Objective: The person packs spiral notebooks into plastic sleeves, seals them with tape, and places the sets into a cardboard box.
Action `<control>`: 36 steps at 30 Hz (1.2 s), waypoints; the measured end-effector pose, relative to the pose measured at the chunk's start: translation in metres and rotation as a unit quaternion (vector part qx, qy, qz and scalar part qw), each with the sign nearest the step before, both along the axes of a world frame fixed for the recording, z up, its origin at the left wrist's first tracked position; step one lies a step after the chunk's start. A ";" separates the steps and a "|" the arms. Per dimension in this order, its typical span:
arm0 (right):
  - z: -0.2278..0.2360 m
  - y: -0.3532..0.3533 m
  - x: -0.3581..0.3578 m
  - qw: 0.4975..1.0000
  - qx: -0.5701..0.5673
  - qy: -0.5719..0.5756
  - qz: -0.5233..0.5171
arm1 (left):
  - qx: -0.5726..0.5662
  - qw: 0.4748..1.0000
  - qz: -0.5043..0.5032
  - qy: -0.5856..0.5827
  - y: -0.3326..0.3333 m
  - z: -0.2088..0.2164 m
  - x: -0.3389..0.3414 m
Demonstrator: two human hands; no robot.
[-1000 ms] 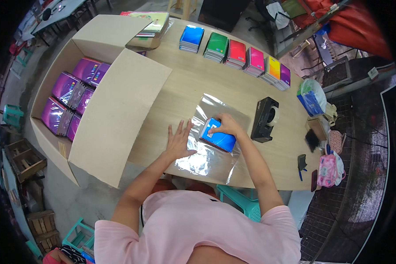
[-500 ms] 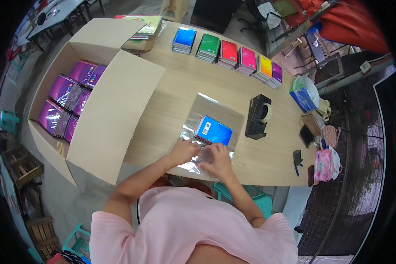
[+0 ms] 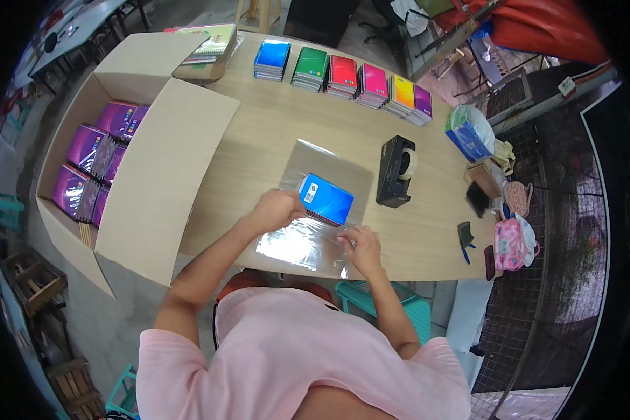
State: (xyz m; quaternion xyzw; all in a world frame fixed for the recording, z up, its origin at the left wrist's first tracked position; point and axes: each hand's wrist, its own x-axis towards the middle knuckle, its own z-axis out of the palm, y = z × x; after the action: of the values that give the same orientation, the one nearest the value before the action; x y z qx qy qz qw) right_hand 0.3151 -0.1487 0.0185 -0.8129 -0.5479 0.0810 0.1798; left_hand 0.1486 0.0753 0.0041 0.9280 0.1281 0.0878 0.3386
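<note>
A stack of blue spiral notebooks [image 3: 330, 202] lies tilted on a clear plastic sheet [image 3: 294, 248] in the middle of the table, its cover bearing a white label. My left hand [image 3: 276, 210] is closed at the left end of the stack, over the sheet; its fingertips are partly hidden, so what it grips cannot be made out. Below the stack's right corner, my right hand [image 3: 362, 248] pinches the clear sheet between thumb and fingers. The near part of the sheet lies spread toward me and shines with glare.
A black tape dispenser [image 3: 396, 171] stands right of the sheet. Notebook stacks in several colours, one red [image 3: 342, 77], line the far edge. An open carton [image 3: 164, 161] of wrapped purple notebooks is at left. A pink pouch [image 3: 511, 245] sits at the right edge.
My hands have moved apart: the left up to the stack's left end, the right a little to the right. The near part of the sheet now lies uncovered between them. The whole view has shifted slightly.
</note>
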 end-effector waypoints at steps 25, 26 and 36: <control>-0.091 0.153 0.139 0.932 -0.252 0.259 0.019 | 0.117 0.990 0.080 0.028 -0.097 -0.030 0.028; -0.071 0.160 0.120 0.924 -0.271 0.266 0.039 | 0.116 0.988 0.093 0.039 -0.098 -0.032 0.017; -0.096 0.133 0.127 0.992 0.071 -0.092 0.046 | 0.128 0.987 0.084 0.052 -0.107 -0.033 0.018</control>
State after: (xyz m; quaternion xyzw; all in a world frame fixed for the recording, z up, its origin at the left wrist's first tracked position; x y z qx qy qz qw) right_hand 0.4419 -0.0152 -0.0775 -0.7763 -0.6030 -0.0247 0.1819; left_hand 0.1663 -0.0315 -0.0288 0.9531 0.2104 0.0834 0.2010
